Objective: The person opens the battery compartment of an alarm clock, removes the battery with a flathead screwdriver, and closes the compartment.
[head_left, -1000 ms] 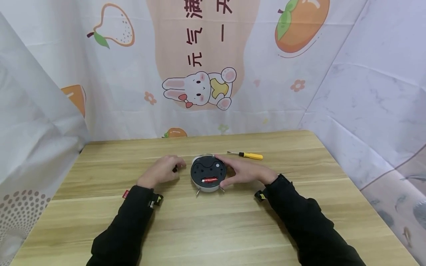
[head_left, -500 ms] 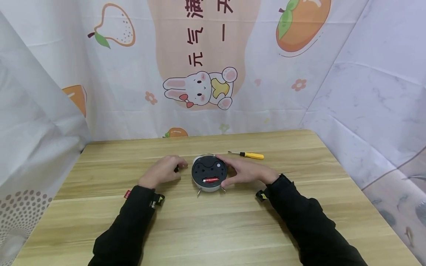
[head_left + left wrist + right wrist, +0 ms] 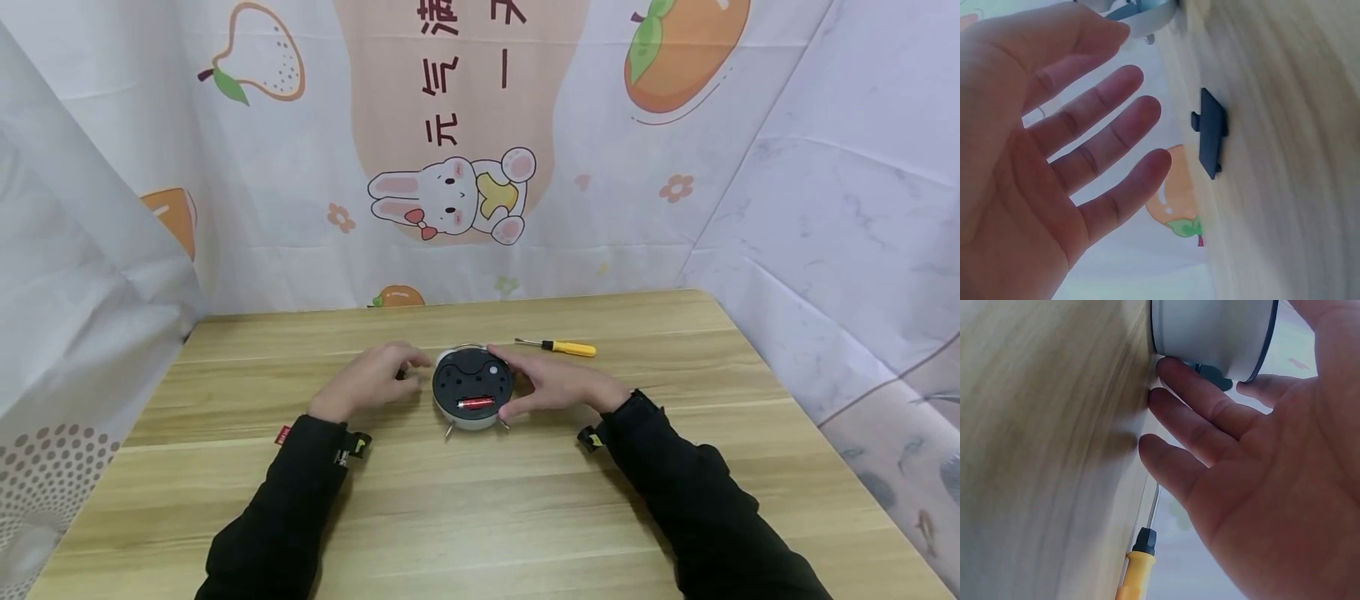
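Note:
An alarm clock (image 3: 469,367) lies face down on the table, its black back up and a red battery (image 3: 476,403) in the compartment. My right hand (image 3: 555,383) holds its right side, with the thumb at the near edge and a finger at the far edge. Fingers spread and loosely bent, my left hand (image 3: 1054,137) is just left of the clock, thumb and index near its rim in the left wrist view. A black battery cover (image 3: 1212,133) with small tabs is on the table beyond those fingers; the head view shows it mostly hidden by the left hand.
A yellow-handled screwdriver (image 3: 573,348) lies behind the right hand, its metal shaft pointing left. Two short metal legs (image 3: 450,431) stick out from the clock's near side. A printed cloth (image 3: 285,208) hangs along the table's back edge.
My left hand has moved slightly right and away from me, closer to the clock, its fingers extending. The right hand and the clock stay in place.

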Demonstrator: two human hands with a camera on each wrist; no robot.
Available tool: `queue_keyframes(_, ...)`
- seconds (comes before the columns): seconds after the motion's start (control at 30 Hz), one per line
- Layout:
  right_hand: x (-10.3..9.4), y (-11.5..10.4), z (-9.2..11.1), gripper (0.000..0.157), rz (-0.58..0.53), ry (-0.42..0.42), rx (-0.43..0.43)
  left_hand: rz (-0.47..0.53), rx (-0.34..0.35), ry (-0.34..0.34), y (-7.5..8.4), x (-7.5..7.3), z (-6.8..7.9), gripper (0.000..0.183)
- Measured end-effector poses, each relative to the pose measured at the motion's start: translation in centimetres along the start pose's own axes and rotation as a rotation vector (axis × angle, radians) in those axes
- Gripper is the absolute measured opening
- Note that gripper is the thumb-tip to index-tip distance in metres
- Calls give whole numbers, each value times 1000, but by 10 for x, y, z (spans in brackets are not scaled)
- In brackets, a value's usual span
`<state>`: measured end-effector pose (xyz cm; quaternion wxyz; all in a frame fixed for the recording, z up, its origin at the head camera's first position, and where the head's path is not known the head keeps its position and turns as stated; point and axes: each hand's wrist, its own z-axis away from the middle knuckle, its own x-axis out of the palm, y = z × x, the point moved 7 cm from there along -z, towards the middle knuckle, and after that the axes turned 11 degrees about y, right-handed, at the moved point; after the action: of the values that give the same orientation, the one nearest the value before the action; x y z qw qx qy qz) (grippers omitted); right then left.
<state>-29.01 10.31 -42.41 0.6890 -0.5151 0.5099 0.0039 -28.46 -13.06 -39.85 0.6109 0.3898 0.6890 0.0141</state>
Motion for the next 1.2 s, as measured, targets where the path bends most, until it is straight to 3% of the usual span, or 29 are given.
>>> queue_keyframes(0.1, -4, 1, 3, 109, -23, -2, 9, 9, 17, -5, 3, 0, 0, 31)
queue_keyframes(0.23, -30, 3, 12, 96, -56, 93, -1, 44, 19, -25, 7, 0, 0, 45)
queue_keyframes(0.37, -61, 10, 18, 76, 11, 234, -10, 82, 30, -30, 13, 0, 0, 71)
queue_keyframes(0.5, -74, 21, 22, 69, 116, 296, 35, 78, 72, -18, 20, 3, -1, 91)
queue_keyframes(0.6, -77, 28, 24, 68, 172, 316, 60, 69, 93, -12, 25, 7, -2, 102)
queue_keyframes(0.83, -77, 40, 28, 64, 302, 331, 123, 75, 51, -44, 31, 19, -3, 122)
queue_keyframes(1.03, -73, 48, 29, 64, 345, 285, 208, 56, 55, -56, 33, 27, -4, 129)
queue_keyframes(1.2, -71, 50, 28, 63, 366, 266, 208, 25, 55, -71, 31, 32, -3, 130)
